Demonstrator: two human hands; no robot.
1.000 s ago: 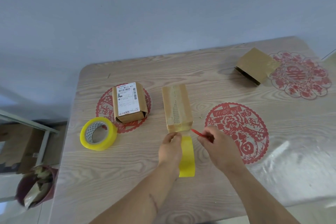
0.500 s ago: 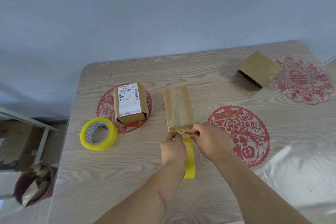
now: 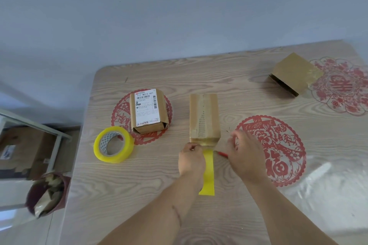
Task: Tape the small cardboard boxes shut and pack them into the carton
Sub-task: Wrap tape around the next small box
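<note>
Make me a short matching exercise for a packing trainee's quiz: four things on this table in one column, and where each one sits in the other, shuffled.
Things:
1. labelled box
2. tape roll lying flat
3. long taped box
4. red-handled tool

Places:
A. held in the right hand
B. near the table's left edge
C. on a red paper-cut circle
D. just beyond both hands, in the middle

Pairs: 1-C, 2-B, 3-D, 4-A
</note>
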